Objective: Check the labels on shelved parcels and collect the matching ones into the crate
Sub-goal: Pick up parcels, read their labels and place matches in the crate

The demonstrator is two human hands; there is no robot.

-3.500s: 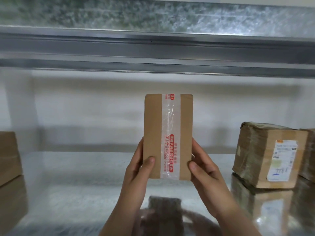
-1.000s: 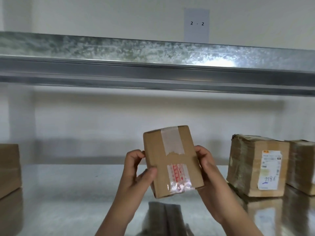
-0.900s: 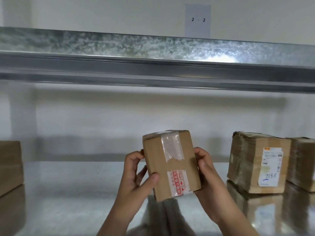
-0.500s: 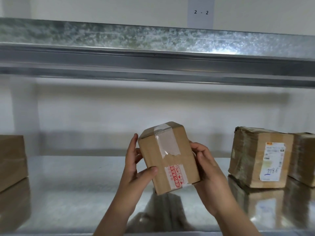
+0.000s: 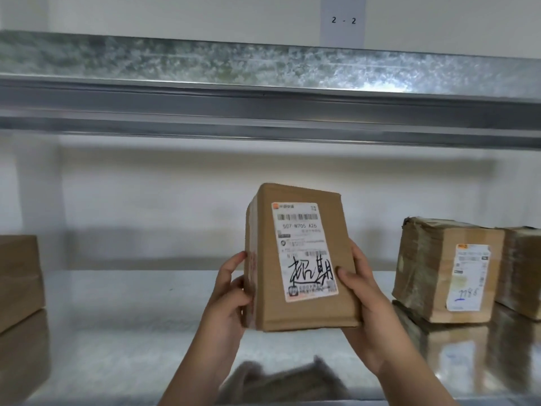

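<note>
Gripping a parcel (image 5: 307,313) by its sides, left hand (image 5: 231,291) and right hand (image 5: 363,294) hold it above the metal shelf (image 5: 146,317), label (image 5: 304,250) facing the camera, fine print unreadable, a left-edge box (image 5: 17,276) cut off.

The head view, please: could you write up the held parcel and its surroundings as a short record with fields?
Held item: brown cardboard parcel, upright, above the shiny galvanised metal shelf
Label: white shipping label facing the camera, black handwriting across it
Left hand: grips the parcel's left side
Right hand: grips its right side
Neighbour: tape-wrapped cardboard parcel standing on the shelf, right
Marker: white sign reading 2 - 2
</note>
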